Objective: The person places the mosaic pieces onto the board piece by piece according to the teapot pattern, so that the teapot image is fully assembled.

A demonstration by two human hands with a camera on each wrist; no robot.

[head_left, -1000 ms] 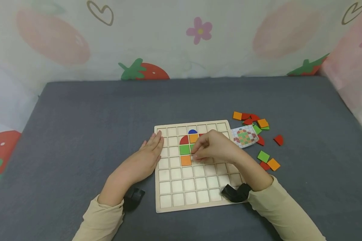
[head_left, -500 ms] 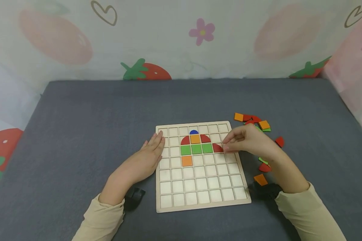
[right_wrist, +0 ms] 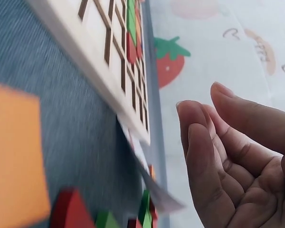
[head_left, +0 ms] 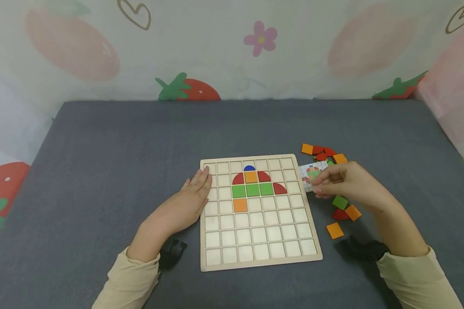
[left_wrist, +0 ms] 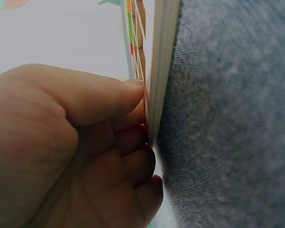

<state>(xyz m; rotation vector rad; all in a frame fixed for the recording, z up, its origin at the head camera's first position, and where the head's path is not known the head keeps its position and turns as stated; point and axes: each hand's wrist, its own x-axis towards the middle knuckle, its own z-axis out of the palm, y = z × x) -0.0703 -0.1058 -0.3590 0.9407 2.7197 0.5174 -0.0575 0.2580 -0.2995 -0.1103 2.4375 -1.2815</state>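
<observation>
The grid board (head_left: pixel 259 235) lies flat on the grey table (head_left: pixel 139 146); directions are read from the board's centre in the head view. Left hand (head_left: pixel 187 197), at 10 o'clock: fingers extended and resting on the rim, digits meeting the board's edge in the left wrist view, nothing grasped. Right hand (head_left: pixel 346 184), at 2 o'clock, outside the rim: fingers loosely bent, thumb apart from the fingertips, nothing held. It partly covers the printed card (head_left: pixel 305 171) in the head view; the right wrist view shows a gap between them and the card's outer end bent upward. Whether the card's inner end passes beneath the board cannot be determined. Seated in the grid: a blue half-disc (head_left: pixel 249 168) toward 12 o'clock; on its 6 o'clock side, an orange square (head_left: pixel 250 177) between two red quarter-discs (head_left: pixel 264 176); next, three green squares (head_left: pixel 252 190) in a row, a third red quarter-disc (head_left: pixel 280 188) at their 3 o'clock end; a second orange square (head_left: pixel 240 205) adjoins the 9 o'clock green one. Loose pieces (head_left: pixel 340 202), orange, red and green, lie between 2 and 4 o'clock, some overlapping
</observation>
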